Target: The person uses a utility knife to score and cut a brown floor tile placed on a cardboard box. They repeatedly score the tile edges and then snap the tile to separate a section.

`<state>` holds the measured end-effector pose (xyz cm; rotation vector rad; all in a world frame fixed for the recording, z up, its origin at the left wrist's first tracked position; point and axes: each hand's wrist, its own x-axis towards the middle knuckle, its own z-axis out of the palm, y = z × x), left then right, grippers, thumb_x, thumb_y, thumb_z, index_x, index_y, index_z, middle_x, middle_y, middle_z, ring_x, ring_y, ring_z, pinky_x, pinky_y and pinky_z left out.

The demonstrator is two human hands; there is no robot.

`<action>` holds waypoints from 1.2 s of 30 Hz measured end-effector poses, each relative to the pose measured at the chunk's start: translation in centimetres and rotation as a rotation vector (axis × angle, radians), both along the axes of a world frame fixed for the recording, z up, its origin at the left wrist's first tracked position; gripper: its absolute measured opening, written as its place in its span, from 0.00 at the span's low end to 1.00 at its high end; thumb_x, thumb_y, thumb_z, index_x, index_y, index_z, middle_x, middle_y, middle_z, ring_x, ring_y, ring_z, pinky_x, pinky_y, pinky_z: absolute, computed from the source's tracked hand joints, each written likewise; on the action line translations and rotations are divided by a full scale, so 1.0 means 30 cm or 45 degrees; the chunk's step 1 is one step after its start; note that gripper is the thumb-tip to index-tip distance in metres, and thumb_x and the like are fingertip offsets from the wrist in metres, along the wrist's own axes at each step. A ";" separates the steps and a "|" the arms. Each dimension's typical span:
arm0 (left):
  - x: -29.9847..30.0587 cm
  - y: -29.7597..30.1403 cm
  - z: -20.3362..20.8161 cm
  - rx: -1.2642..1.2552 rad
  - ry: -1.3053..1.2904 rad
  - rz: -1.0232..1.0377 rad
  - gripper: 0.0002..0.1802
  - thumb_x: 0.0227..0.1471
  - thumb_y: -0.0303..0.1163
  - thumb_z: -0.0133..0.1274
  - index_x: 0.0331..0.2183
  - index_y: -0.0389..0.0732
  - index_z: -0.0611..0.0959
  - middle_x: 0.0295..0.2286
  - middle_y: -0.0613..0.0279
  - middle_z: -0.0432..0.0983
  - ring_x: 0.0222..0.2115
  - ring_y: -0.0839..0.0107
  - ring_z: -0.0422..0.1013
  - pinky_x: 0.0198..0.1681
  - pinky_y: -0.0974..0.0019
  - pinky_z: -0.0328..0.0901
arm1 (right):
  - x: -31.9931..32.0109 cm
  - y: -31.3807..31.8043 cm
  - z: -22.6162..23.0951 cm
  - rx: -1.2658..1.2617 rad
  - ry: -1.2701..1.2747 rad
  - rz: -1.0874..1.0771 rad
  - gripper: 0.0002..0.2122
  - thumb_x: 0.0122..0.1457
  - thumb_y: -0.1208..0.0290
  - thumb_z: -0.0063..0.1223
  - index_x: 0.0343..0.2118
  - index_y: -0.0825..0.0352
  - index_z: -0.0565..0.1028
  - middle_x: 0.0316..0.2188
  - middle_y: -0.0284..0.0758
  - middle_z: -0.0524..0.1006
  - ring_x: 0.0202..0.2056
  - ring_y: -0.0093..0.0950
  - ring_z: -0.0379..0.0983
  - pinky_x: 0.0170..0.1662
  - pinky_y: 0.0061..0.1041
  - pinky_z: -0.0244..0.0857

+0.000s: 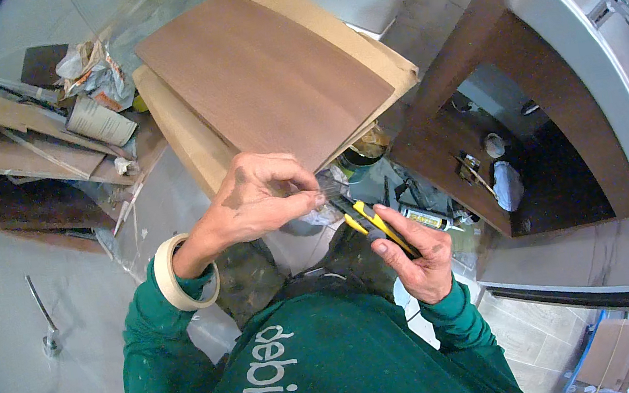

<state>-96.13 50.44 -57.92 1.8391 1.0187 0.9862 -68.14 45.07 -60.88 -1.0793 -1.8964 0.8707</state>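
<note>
In my right hand is a yellow-and-black utility knife, its dark front end pointing up and left. My left hand is closed in a pinch just left of that front end. Something thin may be between its thumb and fingertips, but I cannot make it out. A roll of masking tape hangs around my left wrist like a bracelet. Beyond my hands, a flat brown panel lies over larger tan sheets, which look like cardboard.
A brown vanity cabinet with a white basin top stands on the right, its open inside holding small items. Near my right hand lie a sealant tube and a dark bucket. Boards and a crumpled plastic bag are piled at far left.
</note>
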 end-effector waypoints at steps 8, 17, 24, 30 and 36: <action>-0.003 -0.081 0.024 0.436 0.521 -0.060 0.08 0.49 0.30 0.64 0.26 0.36 0.84 0.24 0.55 0.78 0.27 0.59 0.76 0.32 0.62 0.68 | 0.116 0.125 -0.044 -0.293 0.167 -0.250 0.21 0.61 0.67 0.62 0.55 0.68 0.77 0.37 0.39 0.83 0.36 0.26 0.81 0.37 0.27 0.75; -0.162 0.186 0.011 0.985 0.691 0.392 0.24 0.45 0.38 0.70 0.42 0.36 0.83 0.40 0.49 0.79 0.41 0.51 0.76 0.45 0.55 0.69 | 0.205 0.449 -0.150 -0.491 0.447 -0.388 0.20 0.66 0.63 0.57 0.56 0.69 0.76 0.35 0.33 0.81 0.30 0.20 0.78 0.22 0.20 0.68; -0.252 0.419 -0.105 0.545 1.027 0.580 0.31 0.54 0.49 0.61 0.51 0.34 0.79 0.56 0.44 0.70 0.58 0.49 0.66 0.60 0.52 0.60 | 0.223 0.548 -0.170 -0.541 0.471 -0.353 0.20 0.66 0.62 0.57 0.56 0.68 0.75 0.36 0.33 0.82 0.29 0.21 0.79 0.21 0.21 0.68; -0.249 0.425 -0.135 0.682 1.093 0.583 0.33 0.54 0.50 0.61 0.49 0.31 0.80 0.53 0.44 0.72 0.55 0.50 0.67 0.57 0.50 0.61 | 0.223 0.566 -0.159 -0.606 0.418 -0.327 0.20 0.66 0.62 0.58 0.56 0.69 0.75 0.36 0.33 0.82 0.28 0.20 0.78 0.21 0.20 0.68; -0.244 0.422 -0.126 0.642 1.072 0.574 0.32 0.54 0.50 0.62 0.49 0.31 0.80 0.53 0.44 0.72 0.56 0.50 0.66 0.58 0.49 0.61 | 0.227 0.579 -0.172 -0.589 0.401 -0.328 0.20 0.66 0.62 0.57 0.56 0.69 0.75 0.32 0.34 0.82 0.25 0.20 0.77 0.21 0.20 0.68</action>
